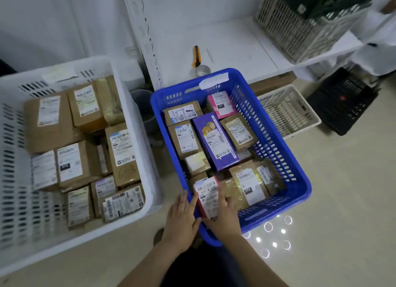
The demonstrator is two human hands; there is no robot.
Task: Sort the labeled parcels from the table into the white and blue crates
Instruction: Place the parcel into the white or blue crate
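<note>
Clamping the red-edged parcel (206, 198) between flat left hand (182, 218) and curled right hand (225, 216), at the near corner of the blue crate (300, 188), probably to wedge it beside the brown parcel (249, 186) right of the grip.

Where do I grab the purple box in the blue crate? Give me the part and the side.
Grip the purple box across its narrow width, by its two long edges, coming down from above. It lies flat, label up, in the blue crate and seems to sit higher than the brown boxes beside it, so those edges look exposed.
</note>
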